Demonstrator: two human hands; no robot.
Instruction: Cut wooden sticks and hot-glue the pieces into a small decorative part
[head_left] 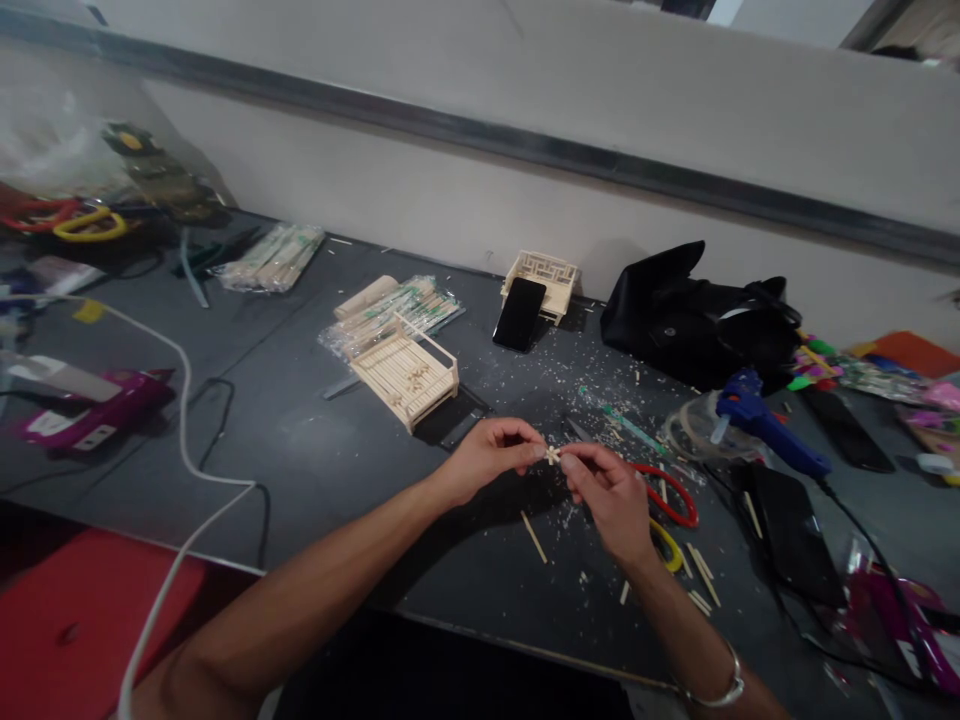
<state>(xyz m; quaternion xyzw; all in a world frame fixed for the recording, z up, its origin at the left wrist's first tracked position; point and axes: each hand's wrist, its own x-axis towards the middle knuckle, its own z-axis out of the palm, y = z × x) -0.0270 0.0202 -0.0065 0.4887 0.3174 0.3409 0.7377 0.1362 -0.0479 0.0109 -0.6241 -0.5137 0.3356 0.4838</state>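
Between my two hands is a small star-like piece of short wooden sticks point(553, 455). My left hand point(491, 458) pinches its left side with thumb and finger. From the right, my right hand point(606, 490) pinches the same piece, its fingers closed. Scissors with red and yellow handles point(682, 500) lie partly behind my right hand. Left of my hands stands a miniature bed-like frame of wooden sticks point(401, 375), with a few small stick pieces on its slatted top. A loose stick point(534, 537) lies on the table just below my hands.
On the dark table point(300, 510) lie stick packets point(274, 257), a small wooden bench model point(559, 285) with a phone point(520, 314) against it, and a black bag point(690, 320). A blue glue gun point(772, 420) is at right. A white cable point(184, 400) crosses the left.
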